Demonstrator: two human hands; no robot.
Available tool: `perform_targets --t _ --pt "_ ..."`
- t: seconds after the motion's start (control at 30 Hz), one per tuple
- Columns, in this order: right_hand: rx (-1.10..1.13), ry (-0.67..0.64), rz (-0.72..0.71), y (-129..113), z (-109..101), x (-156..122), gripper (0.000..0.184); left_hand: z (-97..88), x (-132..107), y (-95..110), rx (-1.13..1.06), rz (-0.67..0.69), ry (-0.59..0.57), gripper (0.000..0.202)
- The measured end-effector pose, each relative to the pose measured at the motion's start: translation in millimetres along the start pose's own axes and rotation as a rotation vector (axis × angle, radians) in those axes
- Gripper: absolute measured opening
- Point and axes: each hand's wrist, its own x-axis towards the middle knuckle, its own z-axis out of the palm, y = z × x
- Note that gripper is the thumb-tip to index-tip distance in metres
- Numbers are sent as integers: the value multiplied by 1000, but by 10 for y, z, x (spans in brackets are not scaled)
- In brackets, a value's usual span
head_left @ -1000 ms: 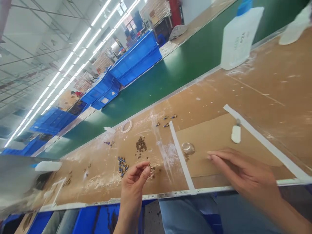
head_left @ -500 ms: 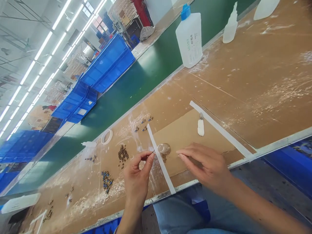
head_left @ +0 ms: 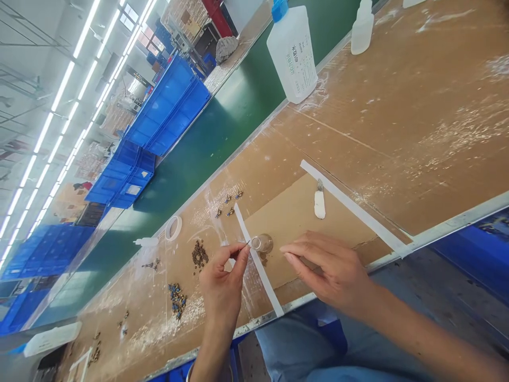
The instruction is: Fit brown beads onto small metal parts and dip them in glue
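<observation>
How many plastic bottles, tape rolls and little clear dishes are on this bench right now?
Upright white bottles, large one with blue cap, small one: 2
Bottles lying down, and: 2
Tape roll: 1
Clear dish: 1
Total: 6

A matt brown cardboard sheet (head_left: 318,233), smeared with glossy dried glue, covers the bench across the frame's centre. At upper centre stands a translucent white plastic bottle (head_left: 292,53); beside it runs a smooth green conveyor belt (head_left: 222,132). A small clear glossy dish (head_left: 262,243) sits mid-frame.
</observation>
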Motion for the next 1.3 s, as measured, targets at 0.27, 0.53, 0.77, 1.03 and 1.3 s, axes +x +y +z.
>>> perform_targets --t 0.27,0.53,0.77,1.03,1.3 --pt "13 3 -11 1 3 7 17 20 28 -8 30 18 15 13" --pt "-3 2 7 -7 -33 -12 17 -225 -203 -149 -23 -161 163 21" --pt "-75 -34 -17 -26 -42 -29 16 -581 -726 -870 -111 -413 327 33" --pt "-197 -59 9 -36 -37 -65 13 -486 -934 -1036 -80 -454 230 30" --pt "-227 -75 15 -53 -44 -50 13 -502 -870 -1036 -37 -451 195 25"
